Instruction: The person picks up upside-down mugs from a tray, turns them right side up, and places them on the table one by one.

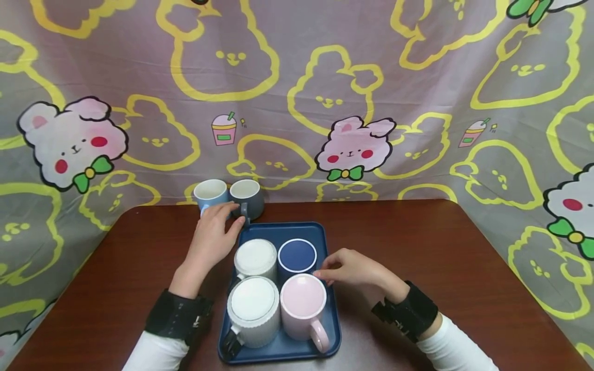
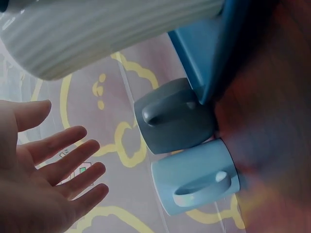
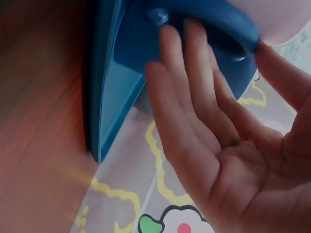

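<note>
A blue tray (image 1: 320, 234) on the brown table carries two white ribbed mugs (image 1: 255, 257), a navy mug (image 1: 297, 256) and a pink mug (image 1: 303, 304). Behind the tray stand a light blue mug (image 1: 211, 193) and a grey mug (image 1: 247, 196). My left hand (image 1: 229, 219) hovers by the grey mug's handle. In the left wrist view its fingers (image 2: 63, 162) are spread and straight, apart from the grey mug (image 2: 172, 119) and the light blue mug (image 2: 199, 177). My right hand (image 1: 327, 273) lays straight fingers (image 3: 194, 77) against the navy mug (image 3: 146, 43), its thumb by the pink mug (image 3: 286, 19).
A cartoon-rabbit cloth (image 1: 343, 93) hangs behind and around the table (image 1: 441, 242). Bare table surface lies left and right of the tray. The tray edge (image 3: 109, 97) shows in the right wrist view.
</note>
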{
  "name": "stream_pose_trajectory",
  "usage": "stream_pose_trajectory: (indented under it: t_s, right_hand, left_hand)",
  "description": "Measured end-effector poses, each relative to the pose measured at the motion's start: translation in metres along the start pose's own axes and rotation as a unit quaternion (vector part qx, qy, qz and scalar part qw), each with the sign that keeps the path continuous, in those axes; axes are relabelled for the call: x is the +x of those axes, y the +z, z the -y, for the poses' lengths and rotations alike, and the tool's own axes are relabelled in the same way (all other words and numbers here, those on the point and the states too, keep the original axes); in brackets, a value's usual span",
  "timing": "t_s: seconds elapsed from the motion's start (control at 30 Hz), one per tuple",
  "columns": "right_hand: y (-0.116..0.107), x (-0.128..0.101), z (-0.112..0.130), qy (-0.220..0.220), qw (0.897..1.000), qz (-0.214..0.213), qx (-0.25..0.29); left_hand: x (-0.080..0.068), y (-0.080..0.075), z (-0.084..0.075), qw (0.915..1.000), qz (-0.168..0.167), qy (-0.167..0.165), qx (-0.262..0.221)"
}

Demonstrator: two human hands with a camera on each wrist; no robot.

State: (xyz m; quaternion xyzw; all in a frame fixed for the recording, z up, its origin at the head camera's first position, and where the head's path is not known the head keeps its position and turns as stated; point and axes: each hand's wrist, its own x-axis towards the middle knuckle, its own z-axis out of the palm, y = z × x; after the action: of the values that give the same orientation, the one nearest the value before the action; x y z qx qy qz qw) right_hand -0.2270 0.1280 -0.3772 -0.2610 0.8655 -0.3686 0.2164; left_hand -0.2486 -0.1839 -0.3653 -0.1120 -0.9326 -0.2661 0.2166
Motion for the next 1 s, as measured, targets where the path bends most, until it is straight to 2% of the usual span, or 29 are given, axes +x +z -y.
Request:
stream_pose_trajectory:
  t_s: [0.13,0.43,1.0]
  right_hand:
    - [0.003,0.002,-0.001,-0.007,1.0,0.012,0.015]
    - [0.008,0.0,0.006,0.031,0.996,0.015,0.082]
    - [0.015,0.002,0.005,0.049,0.995,-0.02,0.089]
  left_hand:
    - [0.001,0.0,-0.005,0.9999,0.009,-0.002,-0.003]
    - [0.0,0.002,-0.008,0.9998,0.016,-0.006,-0.005]
    - [-0.002,0.002,-0.007,0.9998,0.018,-0.007,-0.006]
